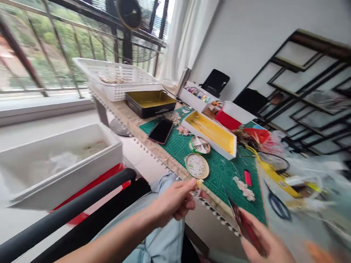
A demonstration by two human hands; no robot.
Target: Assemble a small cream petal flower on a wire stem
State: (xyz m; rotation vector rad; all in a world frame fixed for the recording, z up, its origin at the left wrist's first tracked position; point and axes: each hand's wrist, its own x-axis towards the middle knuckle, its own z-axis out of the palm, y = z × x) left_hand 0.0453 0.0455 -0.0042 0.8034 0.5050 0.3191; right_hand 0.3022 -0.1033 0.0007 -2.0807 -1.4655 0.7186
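Note:
My left hand (178, 199) is above my lap at the table's front edge, thumb and fingers pinched on a small pale yellow-and-white flower piece (200, 182). Its details are blurred. To the right, my right hand (263, 237) is closed around red-handled pliers (248, 228), whose dark pointed tip angles up and left over the green cutting mat (219, 175). Just beyond my left hand stands a round dish of white beads (196, 166). Behind that is a second round container of pale pieces (200, 145). Pale flower pieces (244, 188) lie on the mat near the pliers.
A phone (161, 130), a yellow-lined tray (210, 133) and a black tin (150, 102) lie farther back. Scissors (278, 204) and a pink-red object (247, 178) are at right. A white basket (117, 78) stands at the far end; a white bin (60, 164) is at left.

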